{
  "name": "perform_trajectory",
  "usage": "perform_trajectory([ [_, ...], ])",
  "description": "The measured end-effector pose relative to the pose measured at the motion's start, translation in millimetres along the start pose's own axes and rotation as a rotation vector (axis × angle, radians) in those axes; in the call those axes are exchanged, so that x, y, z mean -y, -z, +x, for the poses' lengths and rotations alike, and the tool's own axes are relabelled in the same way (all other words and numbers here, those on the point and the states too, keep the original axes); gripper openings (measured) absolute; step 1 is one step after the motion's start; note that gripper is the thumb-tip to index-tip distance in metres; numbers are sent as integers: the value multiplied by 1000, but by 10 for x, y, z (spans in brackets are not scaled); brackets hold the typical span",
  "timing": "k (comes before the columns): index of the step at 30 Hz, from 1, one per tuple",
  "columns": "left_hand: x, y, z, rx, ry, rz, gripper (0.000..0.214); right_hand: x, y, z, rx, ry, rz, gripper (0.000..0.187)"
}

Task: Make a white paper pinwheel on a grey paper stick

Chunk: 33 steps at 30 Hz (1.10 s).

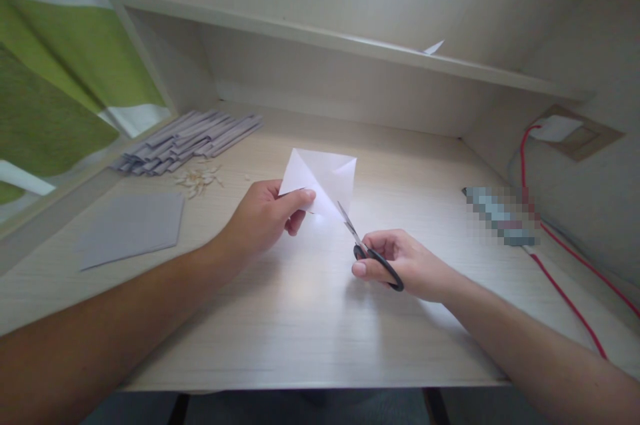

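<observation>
A white square of paper [325,175] with diagonal crease lines is held above the desk, pinched at its lower left by my left hand [273,208], thumb on top. My right hand [400,262] grips black-handled scissors [356,233], fingers and thumb at the loops. The scissor blades point up and left, at the lower right corner of the paper. The blades look slightly parted; whether they touch the paper I cannot tell.
Folded grey paper strips [185,142] lie piled at the back left, beside small pale scraps [197,180]. Flat grey sheets [133,228] rest at the left. A blurred-out device [500,215] with a red cable [570,305] lies right. A shelf [300,32] spans the back, holding a paper piece [434,48].
</observation>
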State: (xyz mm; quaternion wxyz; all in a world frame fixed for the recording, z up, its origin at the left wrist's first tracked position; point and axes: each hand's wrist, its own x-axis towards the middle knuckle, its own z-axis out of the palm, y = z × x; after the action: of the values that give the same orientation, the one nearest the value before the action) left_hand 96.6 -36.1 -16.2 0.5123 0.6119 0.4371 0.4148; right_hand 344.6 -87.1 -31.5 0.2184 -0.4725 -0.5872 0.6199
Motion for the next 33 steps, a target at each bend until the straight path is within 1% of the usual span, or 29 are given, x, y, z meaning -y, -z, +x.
perform_trajectory([
  [10, -3, 10, -10, 9, -20, 48, 41, -15, -4, 8, -40, -12, 9, 41],
  [14, -8, 7, -8, 1, -11, 33, 40, -14, -7, 11, -55, -19, 6, 43],
  [33, 9, 9, -4, -9, -16, 49, 40, 4, -6, 14, -70, -6, -12, 42],
])
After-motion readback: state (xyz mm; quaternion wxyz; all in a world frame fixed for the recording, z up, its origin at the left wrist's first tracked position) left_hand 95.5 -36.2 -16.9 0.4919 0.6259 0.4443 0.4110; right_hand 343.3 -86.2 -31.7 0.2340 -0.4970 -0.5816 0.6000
